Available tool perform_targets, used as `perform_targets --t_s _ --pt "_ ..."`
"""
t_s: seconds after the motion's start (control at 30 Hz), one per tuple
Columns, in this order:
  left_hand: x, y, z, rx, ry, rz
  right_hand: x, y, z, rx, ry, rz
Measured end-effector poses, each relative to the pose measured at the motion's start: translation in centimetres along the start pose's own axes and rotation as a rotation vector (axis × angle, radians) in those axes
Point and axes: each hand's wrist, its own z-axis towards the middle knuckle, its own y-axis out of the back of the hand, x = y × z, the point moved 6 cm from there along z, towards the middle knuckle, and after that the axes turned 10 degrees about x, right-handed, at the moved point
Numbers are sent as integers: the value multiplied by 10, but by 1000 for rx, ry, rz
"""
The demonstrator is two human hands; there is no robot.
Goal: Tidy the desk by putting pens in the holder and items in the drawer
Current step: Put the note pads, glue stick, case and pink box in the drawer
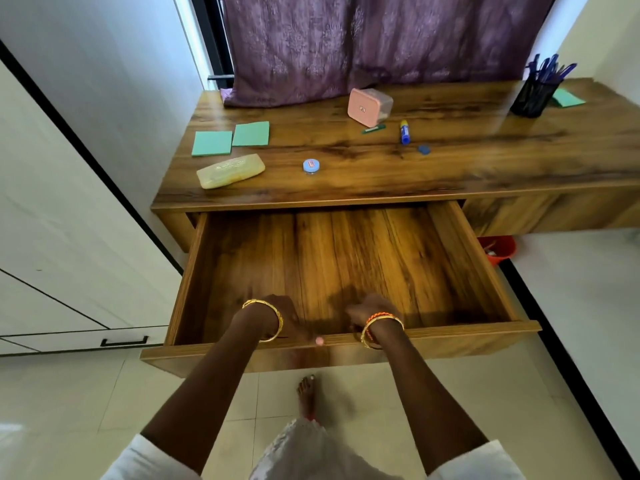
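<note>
The wooden drawer (485, 258) under the desk (346, 188) stands pulled out wide, and its inside is bare. My left hand (287, 317) and my right hand (367, 311) both reach inside and grip the drawer's front panel (450, 344) near its middle. On the desk lie two green note pads (212, 143), a yellow case (230, 170), a small blue-lidded jar (311, 166), a pink box (370, 106), a thin green item (374, 129), a blue glue stick (404, 132) and a small blue piece (424, 149). A black mesh holder (533, 97) at the back right holds several blue pens (550, 69).
Another green pad (568, 98) lies behind the holder. A purple curtain (346, 46) hangs onto the desk's back edge. White cabinet doors (69, 237) stand at the left. A red bucket (498, 249) sits under the desk at the right. My bare foot (307, 396) is below the drawer.
</note>
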Motion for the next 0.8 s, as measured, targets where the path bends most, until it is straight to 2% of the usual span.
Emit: perform_targets --t_s 0.07,0.13,0.17,0.23,0.27,0.37,0.43,0.5,0.63,0.73,0.8 --pt "-1 4 6 134 -22 -96 5 -2 11 101 -10 268" --pt "-5 10 8 288 -59 -274 18 6 22 90 18 320" --pt "-8 19 9 300 -103 -332 29 12 28 74 35 313" --pt "-8 58 14 107 -220 -298 59 23 43 39 88 292" --pt "-7 82 13 -72 -272 -283 77 29 50 18 128 284" --pt "21 160 -1 -617 -344 -544 147 49 69 -46 270 247" --pt "49 202 -9 -891 -304 -588 195 59 80 -86 370 226" --pt "83 237 -4 -1052 -193 -561 241 66 93 -116 459 202" --pt "143 287 26 -1106 26 -579 317 64 118 -142 619 -84" --pt "176 319 54 -1042 134 -646 361 38 141 -59 681 -504" --pt "193 336 73 -958 192 -706 374 21 156 22 678 -630"
